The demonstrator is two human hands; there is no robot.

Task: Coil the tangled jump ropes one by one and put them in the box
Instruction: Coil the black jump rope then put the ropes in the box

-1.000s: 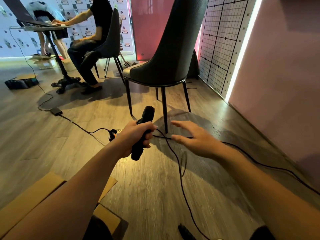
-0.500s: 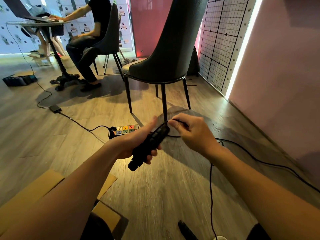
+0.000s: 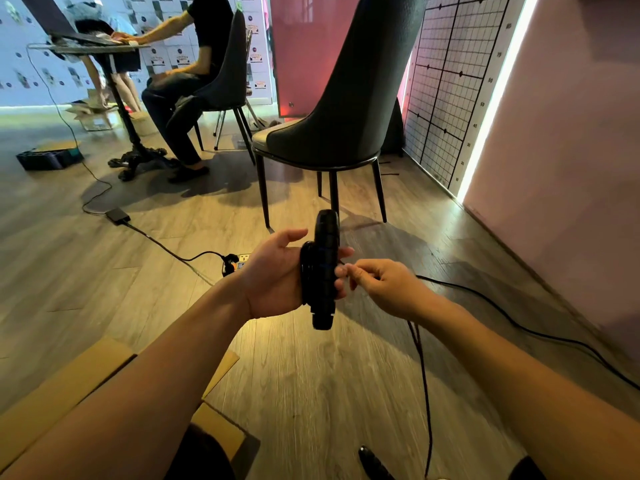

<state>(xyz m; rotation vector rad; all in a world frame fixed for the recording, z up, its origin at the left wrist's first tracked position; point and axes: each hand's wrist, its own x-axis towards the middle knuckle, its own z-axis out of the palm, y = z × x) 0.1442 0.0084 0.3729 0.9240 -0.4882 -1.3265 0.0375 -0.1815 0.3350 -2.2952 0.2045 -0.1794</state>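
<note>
My left hand (image 3: pixel 277 275) holds a black jump rope handle (image 3: pixel 323 268) upright above the floor, fingers curled round it and a turn of black cord over the palm side. My right hand (image 3: pixel 377 285) pinches the thin black rope (image 3: pixel 424 379) just right of the handle; the rope hangs down from it toward the floor. A second black handle (image 3: pixel 372 464) lies on the floor at the bottom edge. A cardboard box (image 3: pixel 69 386) with open flaps sits at the lower left, partly hidden by my left arm.
A dark chair (image 3: pixel 339 109) stands just ahead. A power strip (image 3: pixel 239 263) and its cable lie on the wooden floor behind my left hand. Another black cable (image 3: pixel 540 336) runs along the pink wall at right. A person sits at a small table (image 3: pixel 104 50) at the far left.
The handle has swung from tilted to upright in my left hand. My right hand has dropped from the handle's top to beside its middle, pinching the rope; a turn of cord now lies on the left hand.
</note>
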